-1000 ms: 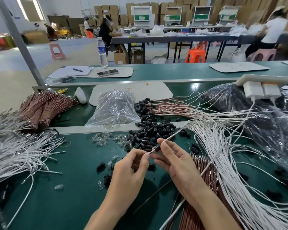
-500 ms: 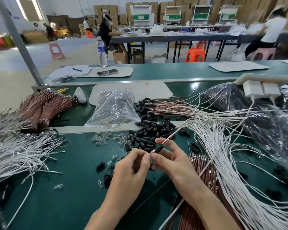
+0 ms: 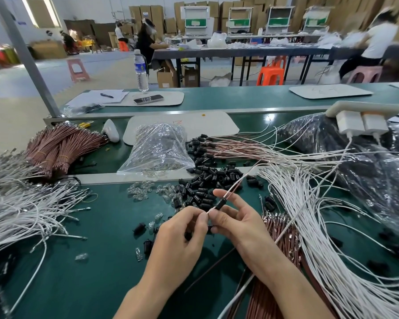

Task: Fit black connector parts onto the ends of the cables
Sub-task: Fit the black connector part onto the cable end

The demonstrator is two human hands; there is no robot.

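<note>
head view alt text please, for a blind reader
A left hand pinches a cable end while the right hand holds the cable, a black connector part threaded on it, over a green bench strewn with black parts and white cables.

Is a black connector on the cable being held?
Yes, a black connector sits on the cable that the left hand pinches, beside the right hand.
</note>
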